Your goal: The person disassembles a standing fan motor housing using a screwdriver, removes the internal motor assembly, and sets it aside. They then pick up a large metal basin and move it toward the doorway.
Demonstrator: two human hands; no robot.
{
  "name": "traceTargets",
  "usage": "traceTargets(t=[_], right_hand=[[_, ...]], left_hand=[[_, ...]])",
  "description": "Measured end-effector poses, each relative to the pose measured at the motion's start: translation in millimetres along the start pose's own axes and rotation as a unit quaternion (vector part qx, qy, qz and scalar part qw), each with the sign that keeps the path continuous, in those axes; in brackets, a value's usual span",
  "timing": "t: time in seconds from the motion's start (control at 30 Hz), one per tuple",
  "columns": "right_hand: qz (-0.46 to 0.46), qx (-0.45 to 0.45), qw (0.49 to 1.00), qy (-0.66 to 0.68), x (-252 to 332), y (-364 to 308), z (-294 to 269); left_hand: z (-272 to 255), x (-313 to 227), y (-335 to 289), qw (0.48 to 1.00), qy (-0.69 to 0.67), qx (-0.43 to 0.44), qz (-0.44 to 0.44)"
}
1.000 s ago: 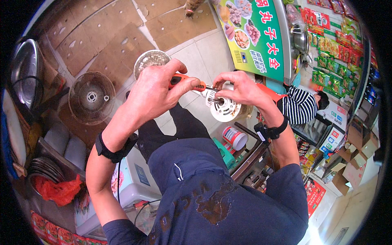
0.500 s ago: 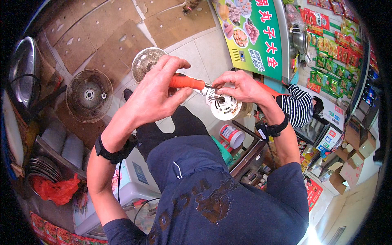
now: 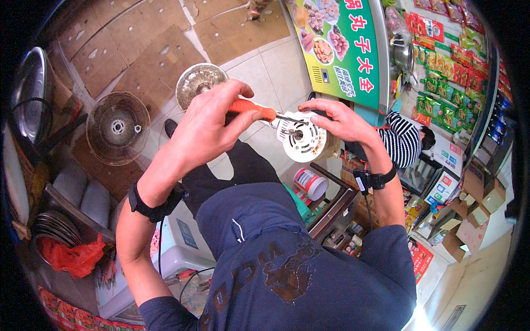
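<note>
My left hand [image 3: 212,124] is wrapped round the orange handle of a screwdriver [image 3: 264,112]. The screwdriver's metal shaft points right, across the top of a white fan motor housing [image 3: 305,144]. That slotted round housing has a metal spindle sticking out of its middle. My right hand [image 3: 348,122] is at the housing's right edge with thumb and fingers apart. Its thumb lies close to the rim; whether it touches cannot be made out. The index finger reaches left above the shaft's tip.
A round wire fan grille [image 3: 117,149] lies on cardboard at the left. Beyond my left hand is a dirty round disc [image 3: 190,83]. A green-topped freezer [image 3: 353,83] stands far right, near a person in a striped top [image 3: 402,144]. A white tub [image 3: 310,185] sits by my lap.
My right hand's fingers have spread and drawn back from the screwdriver's tip, which they were pinched around. My left hand keeps its grip, nearly in the same place.
</note>
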State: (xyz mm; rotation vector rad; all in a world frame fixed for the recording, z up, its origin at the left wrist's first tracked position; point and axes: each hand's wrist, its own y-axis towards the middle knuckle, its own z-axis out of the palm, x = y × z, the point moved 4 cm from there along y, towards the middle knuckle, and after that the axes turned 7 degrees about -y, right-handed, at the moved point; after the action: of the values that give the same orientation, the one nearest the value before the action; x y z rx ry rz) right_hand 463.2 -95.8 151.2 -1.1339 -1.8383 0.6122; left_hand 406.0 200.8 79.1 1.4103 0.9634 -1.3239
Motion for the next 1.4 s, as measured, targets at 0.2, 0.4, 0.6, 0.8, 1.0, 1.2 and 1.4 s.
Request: traceTargets(t=[0.2, 0.4, 0.6, 0.8, 1.0, 1.2, 1.4], right_hand=[[-0.005, -0.013, 0.998, -0.054, 4.6, -20.0, 7.0], [0.023, 0.003, 0.999, -0.027, 0.9, -19.6, 13.2], [0.027, -0.005, 0.999, -0.016, 1.1, -18.9, 13.3], [0.011, -0.01, 1.0, -0.024, 2.5, -16.9, 13.1], [0.0, -0.009, 0.999, -0.038, 2.0, -13.4, 12.5], [-0.01, -0.013, 0.999, -0.049, 2.2, -10.2, 10.0], [-0.022, -0.008, 0.998, -0.063, 5.0, -6.9, 6.9]], left_hand=[[2.0, 6.9, -3.5, 0.997, -0.031, -0.012, -0.064], [4.7, 25.7, -12.4, 0.988, -0.097, -0.009, -0.118], [4.8, 25.6, -20.1, 0.996, -0.084, -0.009, -0.029], [0.6, 24.0, -21.9, 0.996, -0.068, 0.011, -0.059], [-1.3, 26.1, -24.4, 0.994, -0.073, 0.012, -0.076], [-4.0, 28.0, -28.1, 0.994, -0.071, -0.003, -0.081], [-8.1, 24.8, -30.7, 0.993, -0.069, -0.001, -0.092]])
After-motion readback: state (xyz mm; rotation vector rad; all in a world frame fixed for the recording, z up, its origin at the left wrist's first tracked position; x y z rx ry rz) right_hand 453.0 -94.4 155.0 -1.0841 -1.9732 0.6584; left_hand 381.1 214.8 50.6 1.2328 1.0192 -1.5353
